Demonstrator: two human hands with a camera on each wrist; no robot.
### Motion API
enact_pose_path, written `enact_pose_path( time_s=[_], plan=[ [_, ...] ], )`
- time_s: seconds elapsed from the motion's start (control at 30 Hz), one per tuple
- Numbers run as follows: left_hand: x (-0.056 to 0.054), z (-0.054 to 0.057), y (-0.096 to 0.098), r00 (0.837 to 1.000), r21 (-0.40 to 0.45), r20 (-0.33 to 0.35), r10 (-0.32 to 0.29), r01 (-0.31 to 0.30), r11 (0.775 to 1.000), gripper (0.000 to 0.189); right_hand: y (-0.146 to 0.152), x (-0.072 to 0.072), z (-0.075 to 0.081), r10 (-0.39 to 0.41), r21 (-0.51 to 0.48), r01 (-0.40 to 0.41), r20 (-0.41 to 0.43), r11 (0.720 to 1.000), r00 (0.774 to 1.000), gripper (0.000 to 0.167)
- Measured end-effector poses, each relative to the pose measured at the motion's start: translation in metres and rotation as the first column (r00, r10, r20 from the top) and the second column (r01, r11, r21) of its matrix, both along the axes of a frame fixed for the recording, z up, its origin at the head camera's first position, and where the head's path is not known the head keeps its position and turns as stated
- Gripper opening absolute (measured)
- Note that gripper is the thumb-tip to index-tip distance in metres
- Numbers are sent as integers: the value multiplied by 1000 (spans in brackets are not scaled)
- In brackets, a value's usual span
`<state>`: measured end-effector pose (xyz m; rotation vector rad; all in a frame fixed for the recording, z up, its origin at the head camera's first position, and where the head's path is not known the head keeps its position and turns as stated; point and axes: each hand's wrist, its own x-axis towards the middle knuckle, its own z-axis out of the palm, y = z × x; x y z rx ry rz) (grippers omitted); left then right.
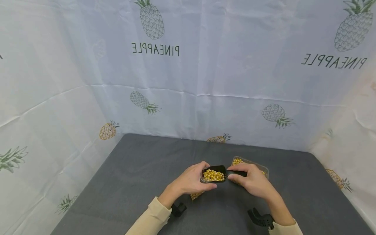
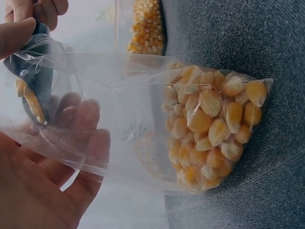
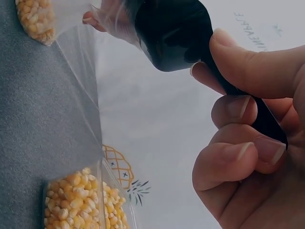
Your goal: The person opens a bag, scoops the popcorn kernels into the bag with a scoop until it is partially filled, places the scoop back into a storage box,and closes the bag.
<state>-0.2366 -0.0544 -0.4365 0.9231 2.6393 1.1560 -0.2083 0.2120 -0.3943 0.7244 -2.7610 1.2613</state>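
My right hand (image 1: 255, 182) grips the handle of a black scoop (image 3: 178, 36), thumb along the top and fingers curled under. Yellow corn kernels (image 1: 213, 175) lie in the scoop's bowl. My left hand (image 1: 192, 179) holds a clear plastic bag (image 2: 119, 90) by its mouth, with thumb and fingers spread round the opening. The scoop's bowl is inside that mouth. Corn fills the lower end of the bag, which hangs close over the table in the left wrist view. In the head view the left hand hides most of the bag.
A clear plastic box (image 1: 266, 170) of corn kernels stands on the dark grey table (image 1: 141, 169), behind and partly under my right hand. White curtains (image 1: 194, 71) printed with pineapples hang at the back and both sides. Dark straps sit on both wrists.
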Motion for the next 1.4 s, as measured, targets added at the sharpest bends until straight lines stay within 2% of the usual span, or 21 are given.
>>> enact_pose_path(
  time_s=[0.37,0.7,0.93,1.4],
  plan=[
    [0,-1,3,1000,-42,-8,20,-20,999,68,-8,1,-4,13,29,-12,-48,1000,999,29],
    [-2,-3,2,1000,-10,7,-5,5,1000,69,1,3,3,8,22,-8,-26,1000,1000,29],
    [-3,-4,1,1000,-9,-14,-23,23,1000,66,9,3,6,20,44,-18,-40,999,999,30],
    [-3,-2,1,999,-30,1,-33,33,999,65,11,7,10,29,114,-14,-132,993,991,28]
  ],
)
